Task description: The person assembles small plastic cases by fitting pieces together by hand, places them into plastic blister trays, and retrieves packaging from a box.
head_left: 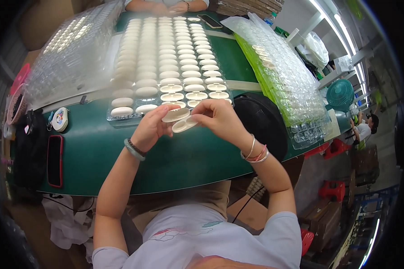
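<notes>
Just in front of a clear plastic tray, an oval white case stands opened, its two halves spread apart. My left hand grips the case from the left side, thumb and fingers closed round it. From the right, my right hand pinches the rim of the lower half between thumb and fingertips. Rows of similar oval white cases fill the tray; several in its nearest rows on the right lie opened, while the others are closed. Any small part inside the held case is too small to make out.
A red-edged phone and a small white case with a picture lie on the green table at left. A black bag sits by my right arm. Stacked clear trays rise far left, others right. Someone's hands show opposite.
</notes>
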### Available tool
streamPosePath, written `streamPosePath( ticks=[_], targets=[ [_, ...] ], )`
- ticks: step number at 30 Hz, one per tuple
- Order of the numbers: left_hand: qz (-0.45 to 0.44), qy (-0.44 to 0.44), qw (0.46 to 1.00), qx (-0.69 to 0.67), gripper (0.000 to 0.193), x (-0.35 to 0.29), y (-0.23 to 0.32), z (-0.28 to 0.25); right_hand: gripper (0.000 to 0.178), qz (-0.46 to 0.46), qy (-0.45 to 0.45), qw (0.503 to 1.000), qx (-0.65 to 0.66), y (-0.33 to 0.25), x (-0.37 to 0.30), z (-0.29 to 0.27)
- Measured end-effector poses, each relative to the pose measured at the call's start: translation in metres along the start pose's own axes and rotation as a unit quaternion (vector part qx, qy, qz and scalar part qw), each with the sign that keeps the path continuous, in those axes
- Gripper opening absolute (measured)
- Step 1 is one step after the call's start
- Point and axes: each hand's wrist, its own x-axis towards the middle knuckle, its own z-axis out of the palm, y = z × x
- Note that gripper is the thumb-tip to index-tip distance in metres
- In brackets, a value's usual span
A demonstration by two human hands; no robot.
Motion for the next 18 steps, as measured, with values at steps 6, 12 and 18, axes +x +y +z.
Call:
streamPosePath(
  ticks=[6, 12, 18],
  targets=[
    [-0.015, -0.018, 0.998, 0.054, 0.04, 0.0, -0.009, 0.0, 0.008, 0.069, 0.059, 0.995, 0.029, 0.019, -0.003, 0.021],
    [-0.02, -0.005, 0.995, 0.095, 0.039, 0.003, -0.013, 0.0, 0.014, 0.109, 0.064, 0.989, 0.075, 0.034, 0.002, 0.025],
    [-0.006, 0.013, 0.986, 0.168, 0.04, 0.005, -0.016, -0.001, 0.014, 0.068, 0.116, 0.991, 0.007, 0.045, 0.004, 0.032]
  ],
)
